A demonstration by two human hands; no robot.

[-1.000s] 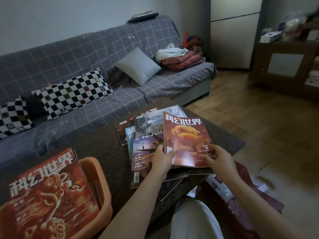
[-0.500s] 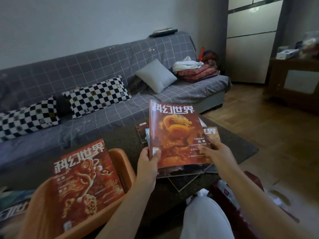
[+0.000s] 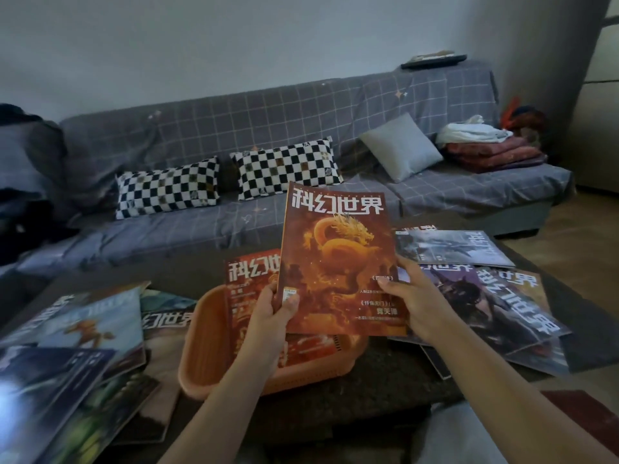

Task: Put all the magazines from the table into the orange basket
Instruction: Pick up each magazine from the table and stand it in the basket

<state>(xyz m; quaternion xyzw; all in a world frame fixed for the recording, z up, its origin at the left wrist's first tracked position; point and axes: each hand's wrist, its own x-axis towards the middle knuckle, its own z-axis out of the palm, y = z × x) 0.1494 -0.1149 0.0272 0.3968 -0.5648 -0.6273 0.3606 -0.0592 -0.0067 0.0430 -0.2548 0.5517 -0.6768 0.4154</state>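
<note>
I hold an orange magazine with a golden dragon cover [image 3: 338, 262] upright above the orange basket [image 3: 204, 356]. My left hand [image 3: 274, 313] pinches its lower left corner, thumb on the cover. Gripping the lower right edge is my right hand [image 3: 412, 299]. A red magazine [image 3: 249, 283] stands in the basket behind the held one. Several more magazines lie on the dark table [image 3: 351, 393]: a pile on the right [image 3: 495, 296] and a pile on the left [image 3: 77, 356].
Beyond the table runs a grey checked sofa [image 3: 301, 122] with two black-and-white checkered cushions [image 3: 284, 169], a grey cushion [image 3: 400, 145] and folded blankets [image 3: 492, 152]. Wooden floor [image 3: 582, 236] shows at the right. My knee [image 3: 452, 437] is below the table edge.
Both hands lifted the dragon magazine off the right pile and carried it left, over the basket. The view swung left, bringing the left pile into sight.
</note>
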